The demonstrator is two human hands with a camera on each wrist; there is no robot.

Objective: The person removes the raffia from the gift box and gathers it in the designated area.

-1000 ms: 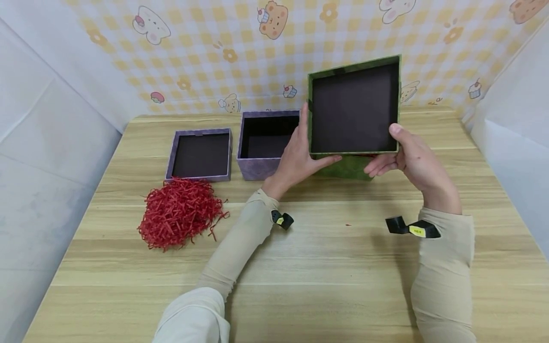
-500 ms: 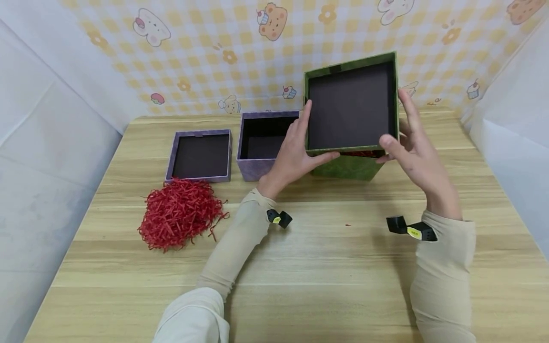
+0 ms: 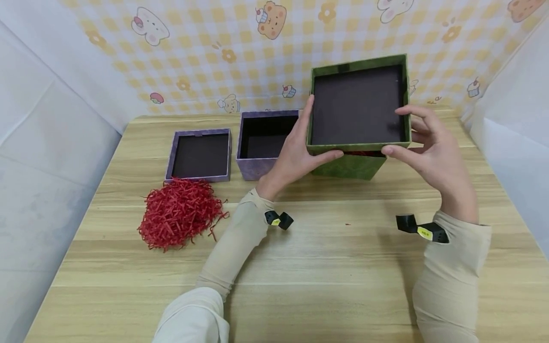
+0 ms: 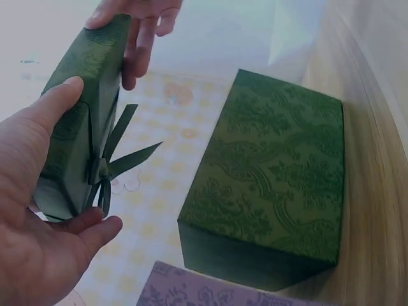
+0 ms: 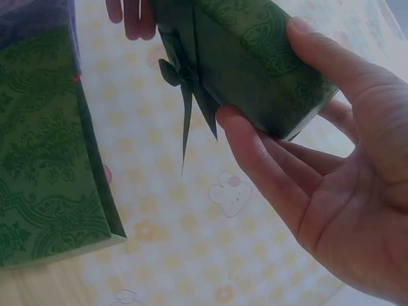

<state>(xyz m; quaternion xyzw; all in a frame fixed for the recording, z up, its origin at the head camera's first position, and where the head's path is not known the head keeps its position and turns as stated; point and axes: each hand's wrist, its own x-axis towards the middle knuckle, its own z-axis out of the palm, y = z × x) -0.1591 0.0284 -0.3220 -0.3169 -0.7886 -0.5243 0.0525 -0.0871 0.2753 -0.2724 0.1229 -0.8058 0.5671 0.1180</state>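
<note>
Both hands hold a green box lid with its dark inside facing the head camera, tilted above the green box. At its left, the left hand grips the side, with the thumb along the lower edge. The right hand pinches the lower right corner, thumb below and index finger on the side rim. A ribbon bow hangs from the lid's outer face in the left wrist view. Red paper shreds show in the gap between lid and box; most of the box's opening is hidden.
Left of the green box stands an uncovered purple box with a dark interior. A purple lid lies inside-up farther left, and a heap of red paper shreds sits before it. Behind the wooden table hangs a yellow checked cloth.
The lid dipped left, then shifted right, and its lower edge now sits slightly higher. The right hand has changed its hold, thumb moving from inside the lid to beneath its lower right corner.
</note>
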